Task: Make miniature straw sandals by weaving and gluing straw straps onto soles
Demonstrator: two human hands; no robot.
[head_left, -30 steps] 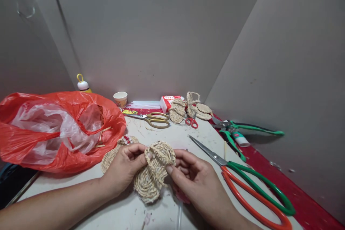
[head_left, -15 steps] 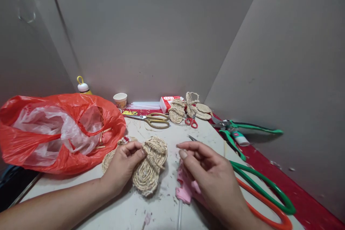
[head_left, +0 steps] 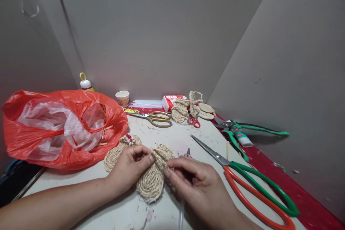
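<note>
Between my two hands is a small slipper of braided straw [head_left: 151, 183], sole down, with a braided strap across it. My left hand [head_left: 132, 167] is closed, thumb and forefinger pinching the strap's left side. My right hand [head_left: 198, 183] pinches the strap's right end with its fingertips. A second straw slipper [head_left: 114, 156], with red and white beads [head_left: 129, 139] on its strap, lies behind my left hand. Mostly hidden under my right hand is a pink tool, only its dark nozzle tip [head_left: 188, 152] and a clear stick [head_left: 181, 214] showing.
Large scissors [head_left: 242, 179] with green and orange handles lie at right, beyond them green-handled shears [head_left: 231, 133]. Gold-handled scissors [head_left: 159, 119], small red scissors [head_left: 194, 121], more straw pieces [head_left: 179, 109], a paper cup [head_left: 122, 97] and a red plastic bag [head_left: 81, 158] stand farther back and left.
My right hand has moved left and closed on the strap's right end, covering the pink tool. The view has shifted slightly, and the large scissors' blades now show.
</note>
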